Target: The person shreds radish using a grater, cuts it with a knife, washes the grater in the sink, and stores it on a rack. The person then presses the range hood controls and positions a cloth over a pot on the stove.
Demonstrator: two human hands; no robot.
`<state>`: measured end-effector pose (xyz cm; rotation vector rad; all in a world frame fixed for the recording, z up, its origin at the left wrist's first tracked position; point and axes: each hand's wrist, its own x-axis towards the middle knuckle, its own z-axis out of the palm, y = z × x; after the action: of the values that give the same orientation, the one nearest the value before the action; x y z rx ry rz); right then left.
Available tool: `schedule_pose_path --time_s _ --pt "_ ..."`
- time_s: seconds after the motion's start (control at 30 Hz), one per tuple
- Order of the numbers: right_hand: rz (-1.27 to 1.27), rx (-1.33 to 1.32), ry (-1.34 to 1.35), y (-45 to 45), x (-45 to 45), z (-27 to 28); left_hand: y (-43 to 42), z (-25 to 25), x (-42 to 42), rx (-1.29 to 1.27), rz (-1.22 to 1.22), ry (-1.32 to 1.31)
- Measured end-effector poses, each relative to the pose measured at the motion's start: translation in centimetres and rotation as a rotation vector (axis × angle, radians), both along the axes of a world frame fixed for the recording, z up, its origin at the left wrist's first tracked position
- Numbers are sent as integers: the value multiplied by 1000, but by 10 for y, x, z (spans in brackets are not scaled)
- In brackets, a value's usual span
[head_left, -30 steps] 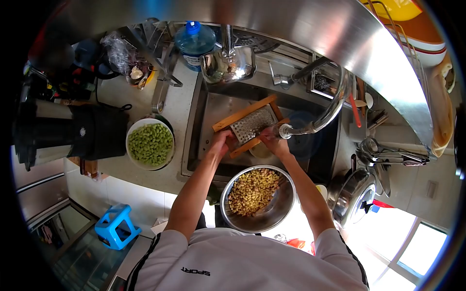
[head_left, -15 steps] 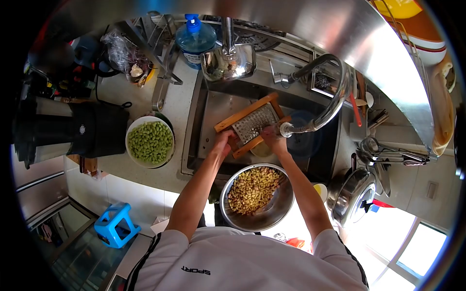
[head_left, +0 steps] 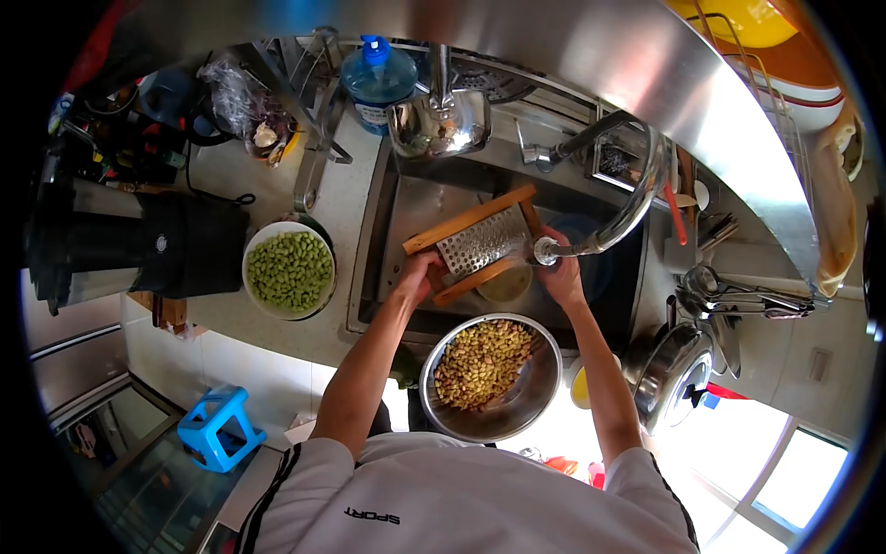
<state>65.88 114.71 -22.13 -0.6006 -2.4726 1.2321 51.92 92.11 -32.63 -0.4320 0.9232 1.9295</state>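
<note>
A wood-framed metal grater [head_left: 482, 242] is held tilted over the steel sink [head_left: 406, 198]. My left hand [head_left: 422, 274] grips its lower left end. At its right end, my right hand [head_left: 561, 274] is closed round the frame, its fingers partly hidden behind the faucet head [head_left: 545, 250]. Under the grater's lower edge, a small round bowl [head_left: 506, 283] shows in part. Nearest my body is a steel bowl [head_left: 531, 397] with many yellowish-brown nuts or beans [head_left: 480, 362].
On the counter at left stand a white bowl of green beans [head_left: 289, 270] and a black appliance [head_left: 175, 242]. A blue water bottle [head_left: 379, 83] is behind the sink. Ladles [head_left: 706, 280] and a steel pot [head_left: 669, 374] lie at right. A blue stool [head_left: 220, 429] stands below.
My right hand has moved from the grater's face to the right, onto the frame's end. The perforated plate now shows more fully. My left hand stays on the left end.
</note>
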Motion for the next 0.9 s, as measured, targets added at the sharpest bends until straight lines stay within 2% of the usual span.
schedule_pose_path --time_s 0.07,0.17,0.2,0.23,0.27,0.4,0.5,0.53,0.57,0.67,0.73,0.77,0.83,0.9 --pt "60 -36 36 -17 0 34 5 11 0 -38 -20 48" --pt "0 -142 -100 -24 3 29 31 2 9 -216 -167 220" --pt "-15 -214 -82 -28 2 23 42 16 9 -276 -247 437" --pt "-29 -284 -63 -32 1 13 52 73 11 -204 -234 464" --pt "-43 -355 -45 -35 -2 8 67 63 17 -170 -264 511" --pt "2 -168 -105 -37 -10 31 91 67 27 -151 -414 754" --pt "-71 -34 19 -26 -10 50 80 66 19 -151 -569 853" --pt "-105 -112 10 -17 -7 49 71 66 15 -178 -534 831" --pt "-118 -63 -55 -5 -1 52 58 65 10 -206 -500 808" --pt "21 164 -21 18 7 53 15 54 -16 -249 -412 706" --pt "77 287 -10 28 12 50 -12 50 -31 -336 -363 459" --pt "85 269 -26 28 13 52 -25 38 -40 -284 -270 536" --pt "111 232 -50 26 9 57 -37 30 -49 -324 -247 428" --pt "128 125 -128 17 5 60 -33 28 -46 -265 -208 445"
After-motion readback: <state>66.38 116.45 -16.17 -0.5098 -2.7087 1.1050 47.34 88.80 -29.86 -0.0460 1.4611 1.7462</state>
